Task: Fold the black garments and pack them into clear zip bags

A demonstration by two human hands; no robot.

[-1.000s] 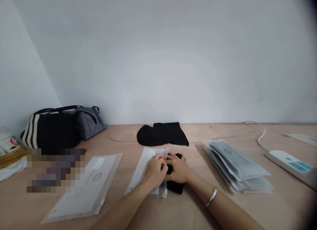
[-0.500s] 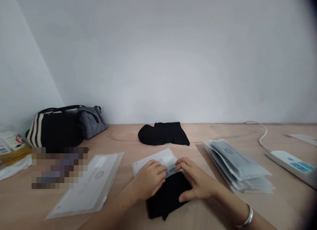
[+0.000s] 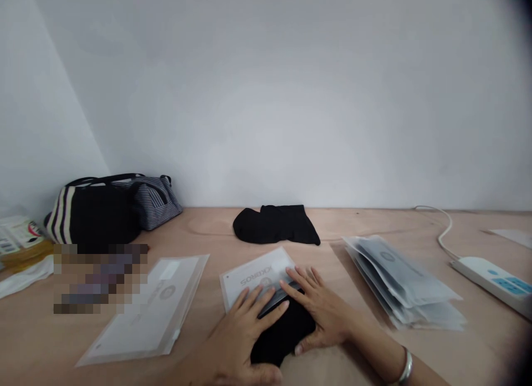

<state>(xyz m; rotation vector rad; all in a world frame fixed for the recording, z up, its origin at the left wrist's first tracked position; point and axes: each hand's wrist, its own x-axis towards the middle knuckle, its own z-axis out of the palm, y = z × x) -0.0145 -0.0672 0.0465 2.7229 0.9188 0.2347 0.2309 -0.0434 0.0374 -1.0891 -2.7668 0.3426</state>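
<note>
A folded black sock (image 3: pixel 282 325) lies partly over a translucent zip bag (image 3: pixel 249 272) with grey printing, perhaps part way inside its near end; my hands hide where the two meet. My left hand (image 3: pixel 245 333) rests flat with fingers spread over the left side of the sock and the bag. On the right side my right hand (image 3: pixel 318 311), fingers also spread, presses on the sock and the bag's edge; a silver bangle circles that wrist. Behind the bag another black sock (image 3: pixel 276 225) lies flat near the wall.
One more zip bag (image 3: pixel 143 314) lies at left, and a pile of such bags (image 3: pixel 399 275) at right. A white power strip (image 3: pixel 494 278) with a cord sits far right. Two bags, one black (image 3: pixel 103 219) and one striped (image 3: pixel 155 203), stand back left, near a blurred-out patch.
Both hands have gone from curled fingers at the bag's mouth to flat, spread fingers. My left hand has come nearer. More of the bag's printing shows, and less of the sock.
</note>
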